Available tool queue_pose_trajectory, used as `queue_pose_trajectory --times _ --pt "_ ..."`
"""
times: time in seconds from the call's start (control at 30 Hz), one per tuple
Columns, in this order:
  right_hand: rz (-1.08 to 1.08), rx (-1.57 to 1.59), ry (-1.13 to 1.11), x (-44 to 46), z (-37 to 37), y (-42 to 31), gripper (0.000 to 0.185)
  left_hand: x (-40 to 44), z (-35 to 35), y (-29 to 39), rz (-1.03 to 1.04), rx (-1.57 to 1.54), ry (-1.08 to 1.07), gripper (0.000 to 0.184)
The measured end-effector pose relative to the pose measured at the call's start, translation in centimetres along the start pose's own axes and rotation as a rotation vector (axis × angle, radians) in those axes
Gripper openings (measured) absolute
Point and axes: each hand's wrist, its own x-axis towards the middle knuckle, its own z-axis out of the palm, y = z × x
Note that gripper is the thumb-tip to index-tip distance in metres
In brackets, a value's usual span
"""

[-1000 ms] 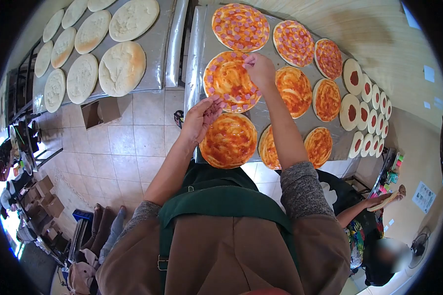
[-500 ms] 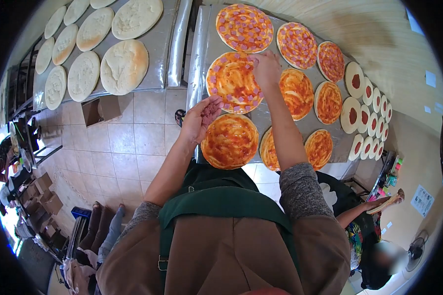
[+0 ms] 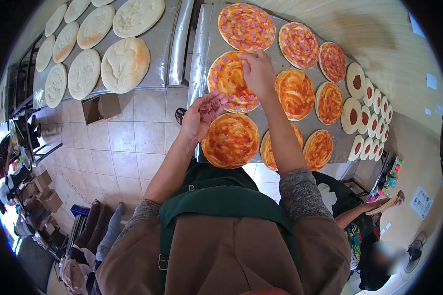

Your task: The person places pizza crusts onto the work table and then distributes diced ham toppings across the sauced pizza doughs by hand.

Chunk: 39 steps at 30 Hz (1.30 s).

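Left hand: the left hand is palm up, fingers loosely spread in a shallow cup; loose ham lies in the palm.
Right hand: the right hand is turned down, fingers bent and tips close together; whether a piece is pinched between them cannot be told.
Pizza in work: the pizza lies directly below the right fingertips, its near left edge beside the left fingers.
Topping: ham cubes sit along the left and near edges of that pizza; its middle shows sauce only.
Nearer the body: a sauced pizza lies just below the left hand, toward the apron.
Right of the right hand: four more sauced pizzas, one partly covered by the right forearm.
Beyond the right hand: three ham pizzas, cubes spread over their tops.
Far right: small bases, each with a red spot of sauce.
Support: the pizzas rest on a tray.
Well left of both hands: plain bases on a second tray; below it, a box on the tiled floor.
Right background: a co-worker holds a flat bread.
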Motion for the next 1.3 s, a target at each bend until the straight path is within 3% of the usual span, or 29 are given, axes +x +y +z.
queue_pose_trajectory --times 0.1,0.2,0.3,0.4,0.5,0.6,0.67,1.0,1.2,1.3 --pt "0.1 0.567 -0.266 -2.1 -2.1 -3.4 0.009 0.3 0.0 0.1 0.036 -0.032 -0.006 0.039" --pt "0.027 0.562 -0.448 -5.1 -2.8 -5.0 0.022 0.4 -0.2 0.1 0.058 -0.034 -0.004 0.039" --pt "-0.155 0.294 -0.276 -6.5 -3.4 -6.4 0.022 0.7 -0.8 -0.2 0.072 -0.012 -0.055 0.039" --pt "-0.156 0.287 -0.211 -6.9 -3.1 -6.4 0.02 0.2 0.0 -0.2 0.076 0.01 -0.041 0.039" --pt "-0.025 0.494 -0.348 -7.4 -2.8 -5.4 0.019 0.1 0.2 -0.4 0.052 0.037 -0.053 0.037" --pt "0.29 0.706 -0.463 -7.9 -3.4 -5.0 0.018 0.0 -0.1 -0.9 0.011 0.078 -0.05 0.033" --pt "0.339 0.726 -0.416 -8.4 -3.0 -4.2 0.018 0.0 0.1 -1.5 -0.01 0.111 -0.033 0.032" --pt "0.4 0.718 -0.362 -9.6 -2.5 -3.6 0.024 0.0 0.3 -2.4 0.009 0.155 -0.039 0.032" --pt "0.308 0.681 -0.259 -10.0 -2.4 -2.0 0.019 -0.3 -0.2 -2.6 -0.03 0.153 -0.045 0.033" --pt "0.498 0.714 -0.356 -8.0 -3.3 -1.3 0.015 -0.8 -0.5 -2.6 -0.024 0.126 0.024 0.031"
